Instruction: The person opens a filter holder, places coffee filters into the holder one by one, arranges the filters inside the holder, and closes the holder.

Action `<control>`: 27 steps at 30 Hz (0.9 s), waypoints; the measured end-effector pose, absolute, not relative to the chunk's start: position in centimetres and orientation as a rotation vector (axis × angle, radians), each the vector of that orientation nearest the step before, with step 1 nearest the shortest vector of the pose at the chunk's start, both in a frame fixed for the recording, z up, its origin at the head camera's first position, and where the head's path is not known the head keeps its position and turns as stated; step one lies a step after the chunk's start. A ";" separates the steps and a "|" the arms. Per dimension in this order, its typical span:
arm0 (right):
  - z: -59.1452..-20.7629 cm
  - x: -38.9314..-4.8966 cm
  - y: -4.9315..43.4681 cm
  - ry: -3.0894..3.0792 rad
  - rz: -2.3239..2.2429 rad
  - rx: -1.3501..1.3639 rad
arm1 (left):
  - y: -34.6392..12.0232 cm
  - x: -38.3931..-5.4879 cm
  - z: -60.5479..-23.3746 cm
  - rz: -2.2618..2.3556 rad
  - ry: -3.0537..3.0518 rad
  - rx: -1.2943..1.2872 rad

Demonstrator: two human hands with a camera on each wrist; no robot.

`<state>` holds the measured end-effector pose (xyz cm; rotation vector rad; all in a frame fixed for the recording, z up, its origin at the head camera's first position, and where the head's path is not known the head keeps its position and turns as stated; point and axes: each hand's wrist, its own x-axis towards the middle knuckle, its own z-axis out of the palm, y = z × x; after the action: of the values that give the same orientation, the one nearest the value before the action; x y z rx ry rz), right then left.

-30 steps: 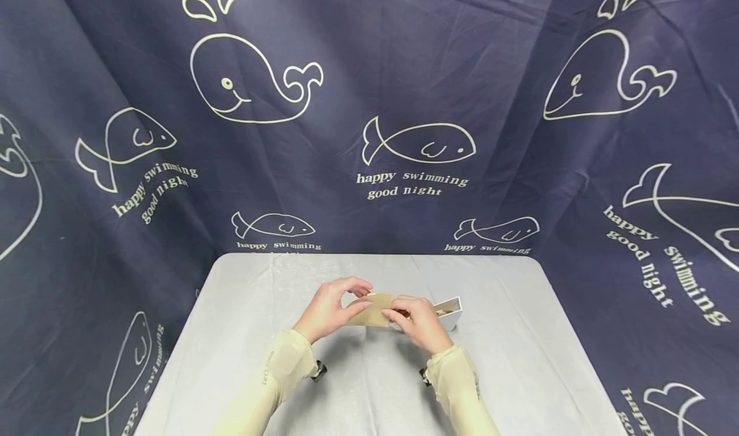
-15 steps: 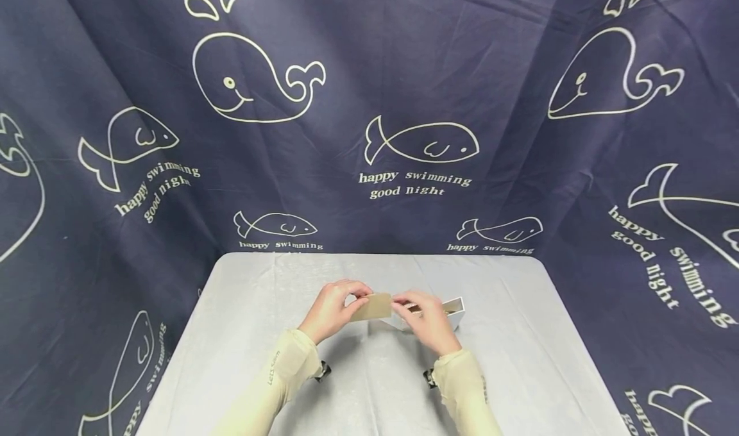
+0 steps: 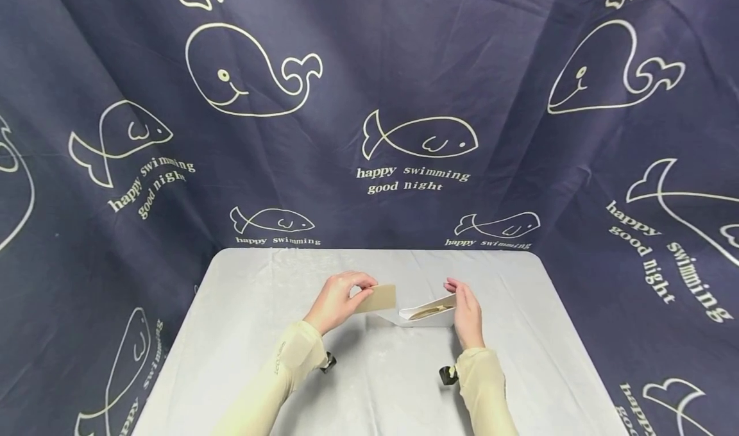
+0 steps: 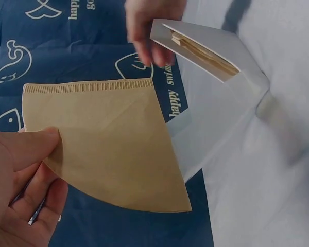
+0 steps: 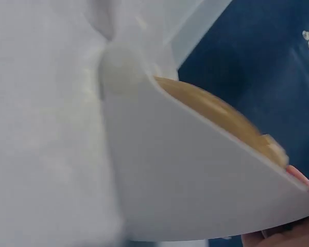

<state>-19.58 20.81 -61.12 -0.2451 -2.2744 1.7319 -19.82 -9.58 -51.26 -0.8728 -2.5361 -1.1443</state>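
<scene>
My left hand [image 3: 340,300] pinches a brown paper coffee filter [image 3: 378,298] by one edge between thumb and fingers. The left wrist view shows the filter [image 4: 108,144] as a flat cone with a crimped top seam. To its right a white, open-topped holder [image 3: 439,317] stands on the table, with more brown filters [image 3: 430,311] inside. My right hand [image 3: 469,311] is at the holder's right end, its fingers extended and slightly bent. In the right wrist view the holder's wall [image 5: 180,170] hides most of that hand; whether it touches the holder is unclear.
A white cloth covers the table [image 3: 323,391]. Dark blue curtains [image 3: 416,51] printed with whales and fish hang behind and on both sides. A pale translucent panel [image 4: 195,134] extends from the holder's base, partly behind the held filter.
My right hand has moved away from the filter to the holder's right end, exposing the holder's opening. My left hand still holds the filter, slightly higher and further right.
</scene>
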 end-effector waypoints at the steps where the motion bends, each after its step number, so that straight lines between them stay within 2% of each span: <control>1: -61.5 -19.6 20.9 -2.274 1.782 -0.259 | -9.5 -19.9 -51.3 -1.147 -2.535 -0.877; 6: -62.3 -19.8 20.9 -2.200 1.978 -0.325 | -9.0 -19.9 -51.8 -1.174 -2.523 -0.904; 15: -59.2 -18.5 19.3 -2.212 1.994 -0.260 | -8.3 -20.0 -52.4 -1.199 -2.507 -0.905; 22: -60.9 -19.1 18.8 -2.182 2.078 -0.251 | -6.4 -20.9 -53.2 -1.165 -2.528 -0.912; 27: -60.4 -18.8 18.1 -2.170 2.088 -0.221 | -4.5 -21.6 -53.9 -1.125 -2.550 -0.907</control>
<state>-18.82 18.13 -60.37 -0.2210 -2.1702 2.0877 -21.60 -4.54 -53.91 -0.9066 -2.5500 -1.1248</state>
